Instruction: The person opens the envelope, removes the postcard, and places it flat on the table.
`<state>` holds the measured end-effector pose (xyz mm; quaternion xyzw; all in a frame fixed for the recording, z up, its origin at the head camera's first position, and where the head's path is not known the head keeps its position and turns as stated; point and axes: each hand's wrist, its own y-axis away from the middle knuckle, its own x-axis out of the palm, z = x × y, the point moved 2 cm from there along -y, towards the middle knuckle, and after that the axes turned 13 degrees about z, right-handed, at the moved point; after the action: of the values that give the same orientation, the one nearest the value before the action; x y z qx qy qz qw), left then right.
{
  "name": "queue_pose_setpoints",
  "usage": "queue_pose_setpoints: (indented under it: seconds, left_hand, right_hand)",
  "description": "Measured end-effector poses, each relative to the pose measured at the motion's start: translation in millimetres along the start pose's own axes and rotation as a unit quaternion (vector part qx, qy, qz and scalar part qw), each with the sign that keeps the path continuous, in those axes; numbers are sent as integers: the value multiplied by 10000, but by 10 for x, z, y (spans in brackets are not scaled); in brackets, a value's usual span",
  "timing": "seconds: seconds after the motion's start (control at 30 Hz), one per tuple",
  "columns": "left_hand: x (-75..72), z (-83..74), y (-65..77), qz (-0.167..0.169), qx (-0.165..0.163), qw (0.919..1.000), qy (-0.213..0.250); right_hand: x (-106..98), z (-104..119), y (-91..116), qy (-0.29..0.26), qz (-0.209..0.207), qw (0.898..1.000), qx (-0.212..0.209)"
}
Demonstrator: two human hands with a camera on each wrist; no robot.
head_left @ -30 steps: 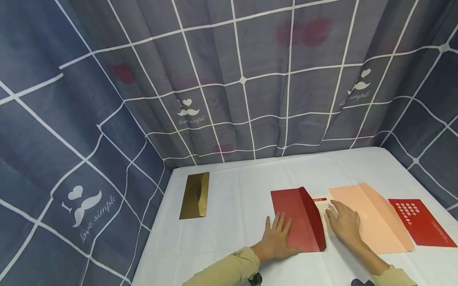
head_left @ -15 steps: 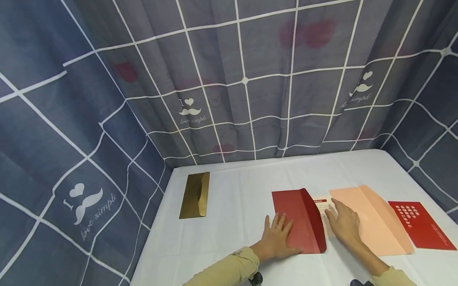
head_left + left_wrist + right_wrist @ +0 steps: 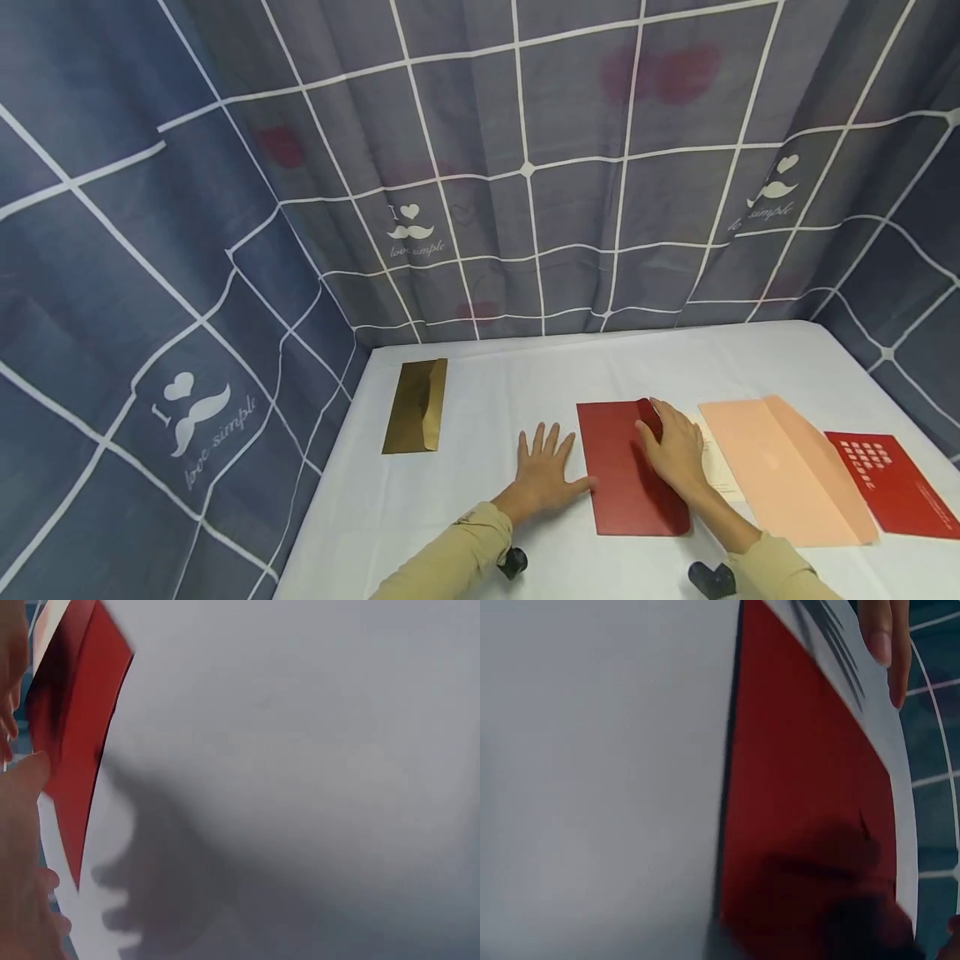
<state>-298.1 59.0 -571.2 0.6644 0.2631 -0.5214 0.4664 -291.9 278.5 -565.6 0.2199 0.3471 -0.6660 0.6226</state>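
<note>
A red envelope lies on the white table, its flap on the right side partly folded over toward the body. My right hand is over that flap, fingers touching its far end and thumb above the envelope. To the left, my left hand rests on the table with fingers spread, its thumb at the envelope's left edge. A cream printed card shows partly behind the right hand. In the left wrist view, the red envelope appears with the left thumb near it.
Right of the card lies a peach envelope with its flap unfolded, partly over a red card with white print. A gold envelope lies at the back left. Grid-patterned curtains surround the white table.
My left hand has slid left off the envelope's face onto the table. My right hand has moved left from the cream card onto the red flap, which now leans further over.
</note>
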Motion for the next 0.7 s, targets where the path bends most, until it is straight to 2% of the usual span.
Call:
queue_pose_setpoints:
  seconds: [0.2,0.37,0.53,0.7]
  left_hand:
    - [-112,335,43,-223,-163,9993,264]
    - [-117,645,131,-372,-345,9970,580]
    - [-101,1037,220,-536,-577,9936,808]
    - [-119,1444,302,-826,-808,9883,999]
  right_hand:
    - [237,244,-148,-235,-80,9992,-314]
    - [465,466,-234,-371,210,9986,-317]
    - [751,718,-323,-464,605,9968,-253]
    - [1047,994,-388,-402,644,9956,-541]
